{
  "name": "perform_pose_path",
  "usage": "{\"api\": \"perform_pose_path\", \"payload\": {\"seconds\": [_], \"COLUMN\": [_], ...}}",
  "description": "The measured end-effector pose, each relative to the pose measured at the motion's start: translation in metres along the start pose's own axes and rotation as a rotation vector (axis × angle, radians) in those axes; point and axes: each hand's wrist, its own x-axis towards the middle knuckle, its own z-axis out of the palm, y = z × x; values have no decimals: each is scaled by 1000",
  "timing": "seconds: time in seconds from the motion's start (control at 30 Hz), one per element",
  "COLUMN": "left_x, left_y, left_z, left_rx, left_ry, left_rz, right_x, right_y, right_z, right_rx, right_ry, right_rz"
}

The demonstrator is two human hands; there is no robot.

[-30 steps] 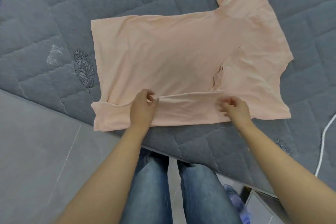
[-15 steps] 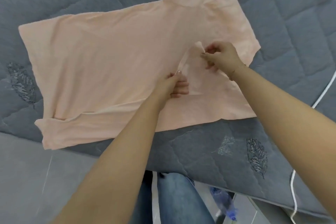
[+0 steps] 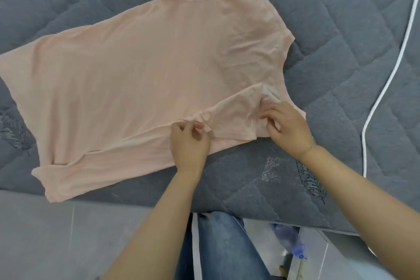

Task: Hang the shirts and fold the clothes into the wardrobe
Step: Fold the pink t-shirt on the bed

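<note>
A peach short-sleeved T-shirt [image 3: 145,70] lies spread flat on a grey quilted mattress [image 3: 341,41], its near long edge folded over onto the body. The near sleeve is folded inward across the shirt. My left hand [image 3: 188,141] pinches the bunched fabric at the sleeve's inner end. At the sleeve's outer end, close to the collar, my right hand [image 3: 286,125] pinches the cloth. The far sleeve lies flat at the top of the view.
The mattress edge runs across the lower part of the view, with grey floor [image 3: 56,238] below it. A white cord [image 3: 386,79] curves down the mattress on the right. My jeans-clad legs [image 3: 222,248] stand at the edge, beside a plastic bottle [image 3: 293,243].
A second ago both hands held the folded near edge of the shirt. They then moved right to the near sleeve and have drawn it down and flatter across the shirt.
</note>
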Motion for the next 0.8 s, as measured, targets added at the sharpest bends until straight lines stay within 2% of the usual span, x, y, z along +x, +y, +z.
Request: {"api": "perform_pose_path", "payload": {"seconds": [0.07,0.13,0.2,0.27,0.3,0.37,0.43,0.53,0.6,0.67,0.73,0.8], "left_x": [7,19,36,50,55,63,66,65,57,50,47,49], "left_y": [8,16,22,23,23,23,21,18,16,15,9,-4], "left_z": [-1,-2,-3,-4,-4,-8,-12,-14,-9,-1,11,20], "left_rx": [60,176,269,337,375,389,296,234,296,365,505,714], "left_ry": [184,191,-22,-275,-356,-407,-367,-182,-31,55,-16,-154], "left_rz": [134,201,155,104,114,206,281,307,349,473,621,682], "right_x": [8,21,34,44,48,57,66,78,80,73,61,46], "right_y": [7,18,28,31,32,32,30,27,23,16,4,2], "right_z": [-4,-8,-11,-12,-14,-18,-23,-22,-15,-5,8,23], "right_rx": [-10,-17,13,79,127,218,265,220,88,-104,-225,-298], "right_ry": [177,162,45,-14,-27,-5,56,42,33,175,293,135], "right_rz": [107,242,322,314,296,244,202,197,216,187,57,-68]}}
